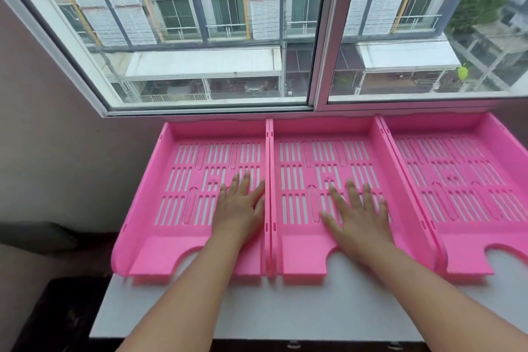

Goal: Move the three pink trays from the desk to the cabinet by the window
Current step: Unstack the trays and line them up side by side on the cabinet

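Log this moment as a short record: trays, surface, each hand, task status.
trays: three pink, side by side under the window; left tray, middle tray, right tray
surface: white cabinet top
left hand: flat, palm down in the left tray, no grip
right hand: flat, fingers spread in the middle tray, no grip
contents: trays hold nothing
task status: all three trays sit on the cabinet

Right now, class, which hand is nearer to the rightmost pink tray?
Right. The right hand lies flat in the middle tray, beside the rightmost tray. The left hand lies in the leftmost tray, a tray farther away.
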`<state>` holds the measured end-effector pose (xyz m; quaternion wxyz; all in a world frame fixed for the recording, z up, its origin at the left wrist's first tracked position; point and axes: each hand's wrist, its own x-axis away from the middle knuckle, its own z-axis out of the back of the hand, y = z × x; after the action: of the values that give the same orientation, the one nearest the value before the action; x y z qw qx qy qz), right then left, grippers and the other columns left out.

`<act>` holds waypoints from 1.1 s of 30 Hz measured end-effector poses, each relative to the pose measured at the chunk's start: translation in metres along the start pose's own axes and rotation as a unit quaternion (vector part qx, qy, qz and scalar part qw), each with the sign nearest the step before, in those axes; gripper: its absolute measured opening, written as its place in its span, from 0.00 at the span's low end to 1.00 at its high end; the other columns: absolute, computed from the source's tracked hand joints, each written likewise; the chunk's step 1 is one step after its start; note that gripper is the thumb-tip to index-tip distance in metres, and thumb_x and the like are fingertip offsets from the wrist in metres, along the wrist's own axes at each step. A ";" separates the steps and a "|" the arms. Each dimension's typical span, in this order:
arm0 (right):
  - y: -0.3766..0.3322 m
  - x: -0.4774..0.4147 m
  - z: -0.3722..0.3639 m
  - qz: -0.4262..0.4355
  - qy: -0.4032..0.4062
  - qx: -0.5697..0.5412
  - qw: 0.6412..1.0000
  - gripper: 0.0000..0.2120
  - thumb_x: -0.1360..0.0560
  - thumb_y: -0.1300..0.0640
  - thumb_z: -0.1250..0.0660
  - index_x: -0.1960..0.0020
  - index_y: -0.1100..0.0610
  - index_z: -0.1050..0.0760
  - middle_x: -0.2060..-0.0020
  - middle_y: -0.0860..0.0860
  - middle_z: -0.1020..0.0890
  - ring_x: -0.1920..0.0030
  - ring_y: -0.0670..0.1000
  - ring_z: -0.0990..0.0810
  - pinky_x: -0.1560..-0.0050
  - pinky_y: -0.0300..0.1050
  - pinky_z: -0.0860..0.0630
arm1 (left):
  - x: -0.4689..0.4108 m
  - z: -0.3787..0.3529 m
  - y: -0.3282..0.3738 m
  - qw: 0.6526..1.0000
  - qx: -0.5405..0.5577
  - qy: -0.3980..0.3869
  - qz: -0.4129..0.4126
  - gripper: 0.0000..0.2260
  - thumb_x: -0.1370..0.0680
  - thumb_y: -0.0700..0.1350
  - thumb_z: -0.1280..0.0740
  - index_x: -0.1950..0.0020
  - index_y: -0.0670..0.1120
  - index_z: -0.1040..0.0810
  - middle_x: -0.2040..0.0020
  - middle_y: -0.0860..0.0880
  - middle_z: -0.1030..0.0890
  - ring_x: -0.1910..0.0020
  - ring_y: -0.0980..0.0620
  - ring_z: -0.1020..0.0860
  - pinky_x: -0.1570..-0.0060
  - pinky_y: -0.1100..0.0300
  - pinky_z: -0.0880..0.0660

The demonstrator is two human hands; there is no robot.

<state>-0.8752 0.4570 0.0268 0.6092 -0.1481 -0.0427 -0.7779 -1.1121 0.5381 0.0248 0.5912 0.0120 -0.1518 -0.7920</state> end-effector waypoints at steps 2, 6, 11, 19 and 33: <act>-0.005 -0.006 0.008 0.003 -0.018 -0.004 1.000 0.33 0.23 0.33 0.57 0.22 0.41 0.63 0.22 0.51 0.65 0.23 0.59 0.67 0.26 0.66 0.64 | -0.003 0.007 -0.002 0.999 0.025 -0.028 0.000 0.22 0.17 0.53 0.52 0.22 0.57 0.44 0.19 0.50 0.53 0.21 0.48 0.57 0.24 0.44 0.59; -0.004 -0.011 0.036 0.032 -0.001 -0.022 0.999 0.36 0.23 0.36 0.47 0.21 0.49 0.53 0.20 0.54 0.49 0.21 0.57 0.50 0.24 0.64 0.54 | 0.018 0.030 0.013 0.966 0.252 0.013 0.055 0.22 0.17 0.53 0.52 0.23 0.50 0.38 0.21 0.48 0.41 0.22 0.48 0.47 0.24 0.46 0.49; 0.047 0.023 0.055 -0.027 0.215 -0.070 0.974 0.30 0.25 0.47 0.37 0.26 0.57 0.35 0.30 0.56 0.28 0.29 0.57 0.32 0.26 0.60 0.41 | 0.075 0.029 0.041 0.944 0.317 0.053 0.069 0.25 0.19 0.55 0.42 0.24 0.46 0.36 0.26 0.47 0.32 0.28 0.48 0.33 0.31 0.45 0.33; 0.078 0.068 0.019 -0.084 0.140 -0.274 0.948 0.38 0.22 0.54 0.36 0.20 0.53 0.53 0.26 0.57 0.34 0.42 0.58 0.20 0.65 0.38 0.24 | 0.099 -0.001 0.074 0.941 0.303 0.101 0.110 0.30 0.20 0.48 0.37 0.21 0.49 0.47 0.22 0.48 0.38 0.27 0.45 0.33 0.34 0.51 0.32; 0.080 0.059 0.005 -0.065 0.181 -0.312 0.930 0.33 0.22 0.64 0.40 0.21 0.57 0.49 0.55 0.54 0.28 0.76 0.43 0.34 0.82 0.34 0.39 | 0.095 -0.007 0.078 0.928 0.332 0.103 0.132 0.26 0.18 0.43 0.42 0.20 0.48 0.47 0.22 0.48 0.40 0.59 0.71 0.34 0.60 0.77 0.36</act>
<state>-0.8103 0.3831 0.0393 0.4776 -0.1838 0.3037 -0.8037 -1.0670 0.4275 0.0534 0.6646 0.2689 -0.3448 -0.6058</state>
